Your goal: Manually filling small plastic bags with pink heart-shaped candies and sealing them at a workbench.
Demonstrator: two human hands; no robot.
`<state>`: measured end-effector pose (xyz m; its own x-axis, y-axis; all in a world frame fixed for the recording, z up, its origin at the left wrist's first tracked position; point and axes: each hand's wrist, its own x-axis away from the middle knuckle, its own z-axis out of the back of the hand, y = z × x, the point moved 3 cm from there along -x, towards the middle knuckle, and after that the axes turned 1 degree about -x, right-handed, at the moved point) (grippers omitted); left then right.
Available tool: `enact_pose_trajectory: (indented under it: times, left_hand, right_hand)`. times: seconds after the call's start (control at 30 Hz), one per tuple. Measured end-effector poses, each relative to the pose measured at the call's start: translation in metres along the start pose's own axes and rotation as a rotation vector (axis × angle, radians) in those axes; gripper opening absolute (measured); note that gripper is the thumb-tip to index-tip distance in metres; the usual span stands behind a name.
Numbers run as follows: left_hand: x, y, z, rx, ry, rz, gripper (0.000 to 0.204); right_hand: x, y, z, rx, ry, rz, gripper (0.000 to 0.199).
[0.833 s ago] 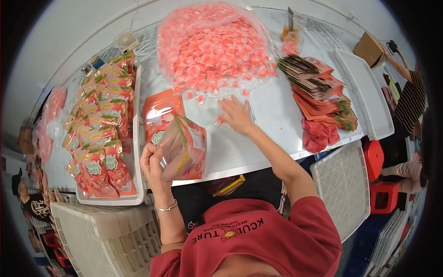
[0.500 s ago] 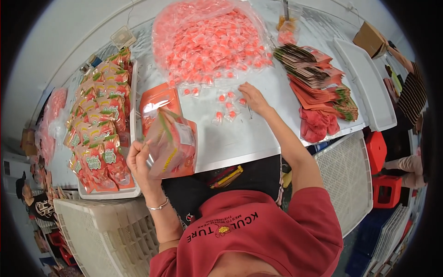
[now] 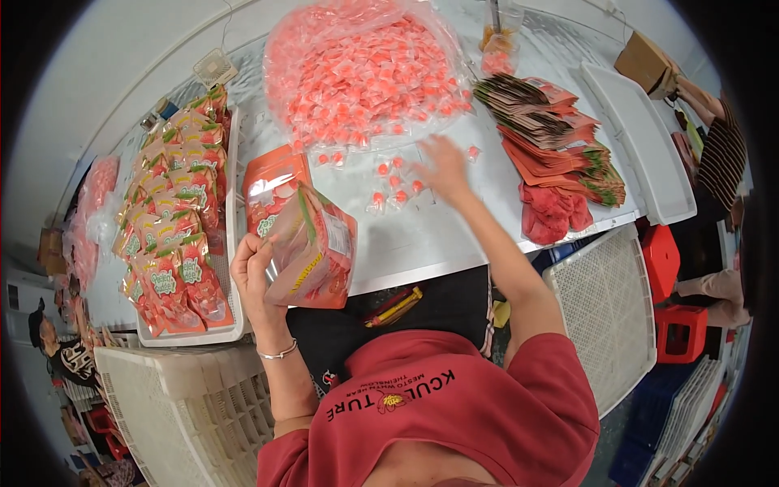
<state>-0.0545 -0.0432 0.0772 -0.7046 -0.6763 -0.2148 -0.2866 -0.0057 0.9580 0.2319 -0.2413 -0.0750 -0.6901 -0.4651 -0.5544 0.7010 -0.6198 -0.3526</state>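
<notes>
left fingers (image 3: 257, 250): pinching the rim of a clear, red and green plastic pouch (image 3: 315, 261), held tilted at the near edge of the white counter (image 3: 398, 253).
right fingers (image 3: 438, 149): blurred over the counter; cannot tell whether they grasp anything.
loose cluster of small pink-red pieces in clear wrappers (image 3: 401, 196): on the counter, just left of the right fingers.
large pink-red heap of wrapped pieces (image 3: 369, 93): beyond the cluster, on clear plastic sheeting.
step in hand: seemingly singling out pieces from the heap.
next move: probably calls for gathering the cluster, the pouch's mouth held wide.
</notes>
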Motion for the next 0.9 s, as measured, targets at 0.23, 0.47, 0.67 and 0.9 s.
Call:
enact_pose_trajectory:
  times: [0.23,0.47,0.67,0.9]
  left_hand:
    - [-0.009,0.009,-0.019,-0.102,-0.062,-0.048,0.027]
    - [-0.029,-0.004,-0.036,-0.12,-0.137,-0.072,0.027]
    - [-0.047,-0.028,-0.079,-0.31,-0.222,-0.201,0.02]
    - [-0.063,-0.041,-0.124,-0.61,-0.13,-0.263,0.015]
  right_hand:
    - [0.012,-0.094,-0.042,-0.003,-0.186,0.15,0.037]
    - [0.01,-0.036,-0.037,-0.057,0.003,0.156,0.015]
    - [-0.057,-0.063,0.06,-1.789,-0.024,-0.786,0.023]
    - [-0.09,-0.142,0.101,-1.126,0.218,-0.119,0.017]
